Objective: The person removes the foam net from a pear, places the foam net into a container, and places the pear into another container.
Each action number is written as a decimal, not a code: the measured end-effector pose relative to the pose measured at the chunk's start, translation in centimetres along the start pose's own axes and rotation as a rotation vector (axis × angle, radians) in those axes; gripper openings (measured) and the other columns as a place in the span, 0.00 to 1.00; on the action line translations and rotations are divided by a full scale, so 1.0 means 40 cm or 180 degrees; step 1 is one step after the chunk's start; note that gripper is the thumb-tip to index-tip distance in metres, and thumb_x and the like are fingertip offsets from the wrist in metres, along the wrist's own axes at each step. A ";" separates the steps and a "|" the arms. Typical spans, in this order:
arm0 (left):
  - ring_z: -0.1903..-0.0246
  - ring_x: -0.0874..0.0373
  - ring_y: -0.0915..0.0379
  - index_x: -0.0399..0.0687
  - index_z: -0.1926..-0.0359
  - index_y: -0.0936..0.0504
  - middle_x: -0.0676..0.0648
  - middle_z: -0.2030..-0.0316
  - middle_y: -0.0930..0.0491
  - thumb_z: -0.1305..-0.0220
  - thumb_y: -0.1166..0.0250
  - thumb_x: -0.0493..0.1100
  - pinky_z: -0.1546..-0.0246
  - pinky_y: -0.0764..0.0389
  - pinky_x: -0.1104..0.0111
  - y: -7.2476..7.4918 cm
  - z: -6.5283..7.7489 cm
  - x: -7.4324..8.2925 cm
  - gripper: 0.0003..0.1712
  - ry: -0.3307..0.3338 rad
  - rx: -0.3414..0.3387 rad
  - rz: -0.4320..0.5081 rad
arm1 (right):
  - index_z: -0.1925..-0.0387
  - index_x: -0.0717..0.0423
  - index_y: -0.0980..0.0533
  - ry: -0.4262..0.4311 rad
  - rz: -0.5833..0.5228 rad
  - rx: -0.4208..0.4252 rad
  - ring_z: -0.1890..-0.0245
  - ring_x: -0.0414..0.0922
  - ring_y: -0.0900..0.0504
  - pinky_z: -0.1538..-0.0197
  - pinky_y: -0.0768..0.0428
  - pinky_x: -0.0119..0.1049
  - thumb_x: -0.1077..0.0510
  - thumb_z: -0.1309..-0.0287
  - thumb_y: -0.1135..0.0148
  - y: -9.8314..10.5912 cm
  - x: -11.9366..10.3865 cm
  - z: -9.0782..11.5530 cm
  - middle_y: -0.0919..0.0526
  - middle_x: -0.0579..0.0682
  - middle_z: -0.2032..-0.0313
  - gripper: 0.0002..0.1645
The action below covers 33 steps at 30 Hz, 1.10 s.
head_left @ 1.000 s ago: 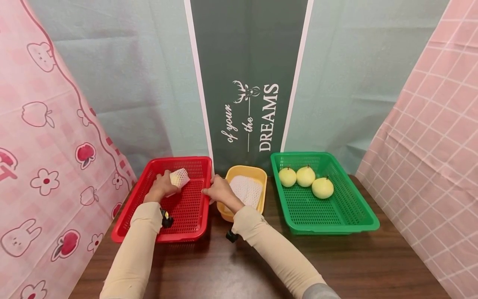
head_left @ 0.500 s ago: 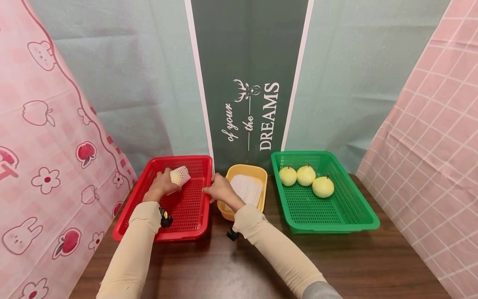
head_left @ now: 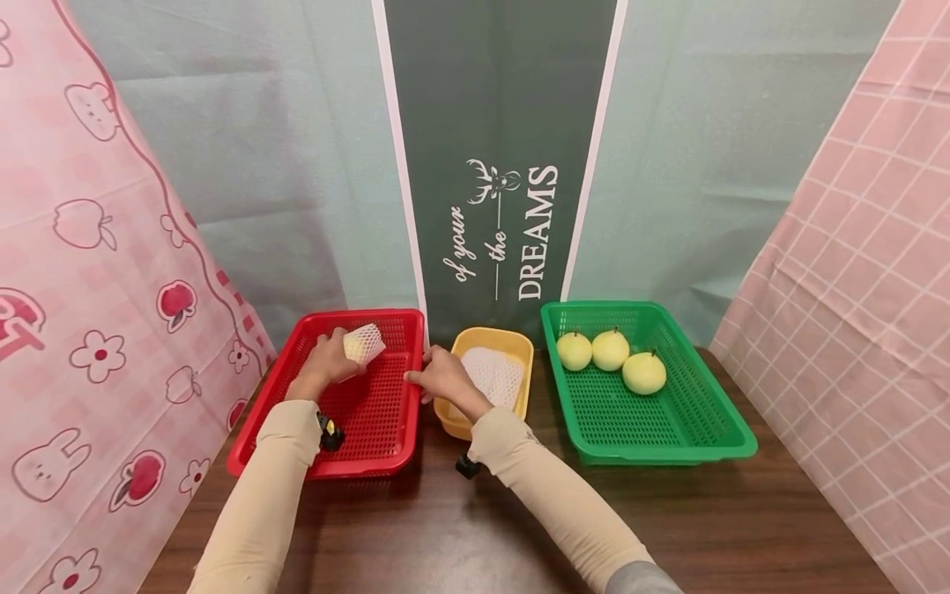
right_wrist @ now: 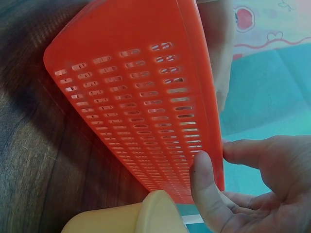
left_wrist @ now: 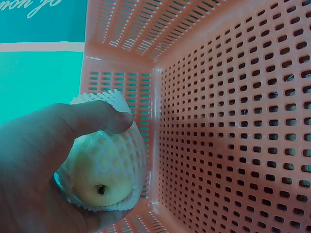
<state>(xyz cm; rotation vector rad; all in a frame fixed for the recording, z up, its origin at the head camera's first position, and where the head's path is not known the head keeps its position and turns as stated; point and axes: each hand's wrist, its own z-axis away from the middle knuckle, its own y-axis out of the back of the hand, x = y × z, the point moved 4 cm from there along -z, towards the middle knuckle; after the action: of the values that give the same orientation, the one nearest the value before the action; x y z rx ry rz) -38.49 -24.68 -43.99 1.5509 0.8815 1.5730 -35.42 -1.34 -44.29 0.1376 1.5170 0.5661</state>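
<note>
Inside the red basket, toward its back, my left hand grips a pale yellow pear wrapped in a white foam net. In the left wrist view the thumb lies over the net, and the pear's dark end shows at the net's opening. The other fingers are mostly hidden behind the fruit. My right hand pinches the basket's right rim. In the right wrist view its thumb presses the outer wall, with the other fingers at the rim.
A small yellow bin holding white foam nets stands right of the red basket, partly under my right forearm. Farther right, a green basket holds 3 bare pears. Curtains hang behind and beside the brown table.
The netted pear in my left hand has shifted slightly up and to the right. My right hand stays on the basket's rim. The whole head view drifts a little.
</note>
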 end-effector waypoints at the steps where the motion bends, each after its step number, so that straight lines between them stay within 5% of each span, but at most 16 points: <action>1: 0.48 0.33 0.26 0.31 0.27 0.41 0.25 0.39 0.32 0.39 0.26 0.47 0.46 0.21 0.41 0.000 0.000 0.001 0.49 -0.0011 0.0009 0.0003 | 0.45 0.72 0.26 -0.0010 0.0011 0.0001 0.75 0.54 0.09 0.59 0.11 0.57 0.60 0.34 0.28 0.001 0.002 0.000 0.15 0.57 0.71 0.24; 7: 0.48 0.34 0.25 0.33 0.26 0.40 0.26 0.39 0.32 0.39 0.25 0.48 0.46 0.21 0.41 -0.001 0.000 0.013 0.49 -0.0072 0.0082 0.0012 | 0.45 0.71 0.25 -0.0010 0.0080 -0.0005 0.79 0.46 0.12 0.63 0.10 0.50 0.57 0.34 0.27 0.004 0.012 0.002 0.14 0.56 0.71 0.26; 18: 0.46 0.35 0.26 0.35 0.25 0.40 0.28 0.39 0.31 0.41 0.23 0.48 0.43 0.22 0.40 0.007 0.006 0.036 0.51 -0.0195 0.0162 0.0062 | 0.49 0.67 0.24 0.0121 0.0147 0.0018 0.77 0.48 0.12 0.69 0.11 0.40 0.57 0.34 0.27 0.025 0.010 0.010 0.14 0.55 0.71 0.21; 27: 0.47 0.36 0.26 0.36 0.26 0.39 0.29 0.39 0.30 0.41 0.23 0.48 0.43 0.21 0.41 0.011 0.017 0.051 0.50 -0.0284 0.0240 0.0160 | 0.48 0.70 0.24 0.0231 0.0065 0.0023 0.67 0.62 0.09 0.70 0.11 0.39 0.59 0.33 0.30 0.041 0.011 0.015 0.11 0.68 0.59 0.21; 33: 0.46 0.37 0.26 0.37 0.25 0.40 0.30 0.38 0.30 0.41 0.23 0.49 0.43 0.20 0.42 0.016 0.025 0.062 0.51 -0.0304 0.0242 0.0213 | 0.49 0.69 0.23 0.0271 0.0018 0.0051 0.66 0.61 0.09 0.67 0.10 0.42 0.58 0.33 0.30 0.048 0.012 0.021 0.11 0.65 0.62 0.20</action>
<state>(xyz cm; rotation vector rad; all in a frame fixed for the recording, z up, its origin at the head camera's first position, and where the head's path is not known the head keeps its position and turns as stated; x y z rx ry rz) -37.50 -22.85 -42.18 1.7106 0.8531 1.5139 -35.16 0.73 -43.83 0.1317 1.6045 0.5706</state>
